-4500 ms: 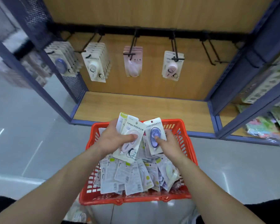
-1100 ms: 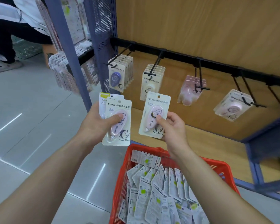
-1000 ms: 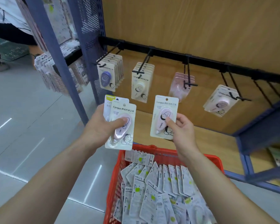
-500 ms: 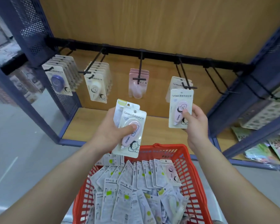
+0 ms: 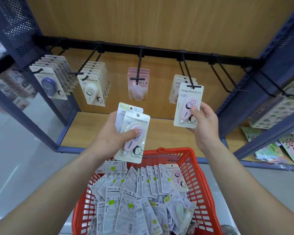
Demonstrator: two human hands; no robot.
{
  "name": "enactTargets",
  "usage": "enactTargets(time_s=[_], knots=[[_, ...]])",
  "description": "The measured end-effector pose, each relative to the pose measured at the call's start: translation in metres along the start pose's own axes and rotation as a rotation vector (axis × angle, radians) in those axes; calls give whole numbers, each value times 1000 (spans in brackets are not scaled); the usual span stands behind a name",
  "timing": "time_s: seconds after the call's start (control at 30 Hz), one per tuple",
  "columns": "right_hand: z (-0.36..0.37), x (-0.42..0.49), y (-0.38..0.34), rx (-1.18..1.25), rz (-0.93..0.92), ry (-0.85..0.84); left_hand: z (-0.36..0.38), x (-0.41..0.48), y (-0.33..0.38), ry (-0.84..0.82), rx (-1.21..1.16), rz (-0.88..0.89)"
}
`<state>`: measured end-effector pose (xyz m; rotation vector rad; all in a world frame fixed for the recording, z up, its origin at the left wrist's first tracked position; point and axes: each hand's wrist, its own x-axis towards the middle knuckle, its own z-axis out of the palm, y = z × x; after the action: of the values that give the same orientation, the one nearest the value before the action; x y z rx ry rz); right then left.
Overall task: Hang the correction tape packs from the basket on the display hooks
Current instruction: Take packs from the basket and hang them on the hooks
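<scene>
- In the head view (the only one supplied) a display bay is shown: a wooden back panel (image 5: 159,19), a wooden shelf board (image 5: 92,129) beneath it, and blue perforated side panels (image 5: 15,26) on both sides.
- A black rail (image 5: 159,50) is fixed across the back panel, and black hooks project forward from it.
- A pale, glossy floor (image 5: 15,158) is seen at left, below the bay; coloured packets (image 5: 282,150) are laid on a neighbouring shelf at right.
- Four hooks are loaded, from the left: blue-tape packs (image 5: 47,83), white-tape packs (image 5: 92,89), pink-card packs (image 5: 138,85), and a few pale packs (image 5: 175,89) on the fourth hook (image 5: 187,72).
- One correction tape pack (image 5: 187,106) is grasped by the right hand (image 5: 205,128), with the thumb on its front. It is held upright with its top edge at the tip of the fourth hook, in front of the pale packs. Whether its hole is threaded onto the hook cannot be told.
- A small stack of packs (image 5: 134,143) is gripped by the left hand (image 5: 109,137), with the thumb pressed on the front blister. It is held above the far rim of the red basket (image 5: 199,182), well below the hooks.
- The basket is seen beneath the forearms, filled with loose packs (image 5: 126,200), most of them lying back side up.
</scene>
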<state>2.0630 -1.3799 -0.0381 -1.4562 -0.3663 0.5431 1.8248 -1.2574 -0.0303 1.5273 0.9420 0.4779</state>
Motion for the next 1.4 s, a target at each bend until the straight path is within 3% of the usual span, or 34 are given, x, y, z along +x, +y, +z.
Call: enactTargets(time_s=[0.47, 0.53, 0.67, 0.73, 0.83, 0.9, 1.17, 1.4], knots=[[21, 31, 1, -110, 50, 65, -8, -1, -3, 17, -18, -1], [30, 44, 2, -201, 107, 144, -7, -1, -2, 22, -27, 2], [39, 27, 12, -613, 104, 251, -5, -2, -2, 17, -46, 5], [45, -8, 18, -530, 33, 110, -6, -2, -1, 18, -51, 5], [58, -64, 26, -258, 83, -305, -7, 0, -3, 24, -67, 3], [66, -83, 29, -185, 88, -446, -7, 0, -4, 30, -73, 16], [71, -84, 26, -197, 112, -399, 4, -7, -4, 39, -90, 26], [64, -79, 28, 32, 193, -318, -2, -6, -2, 77, -26, 31]])
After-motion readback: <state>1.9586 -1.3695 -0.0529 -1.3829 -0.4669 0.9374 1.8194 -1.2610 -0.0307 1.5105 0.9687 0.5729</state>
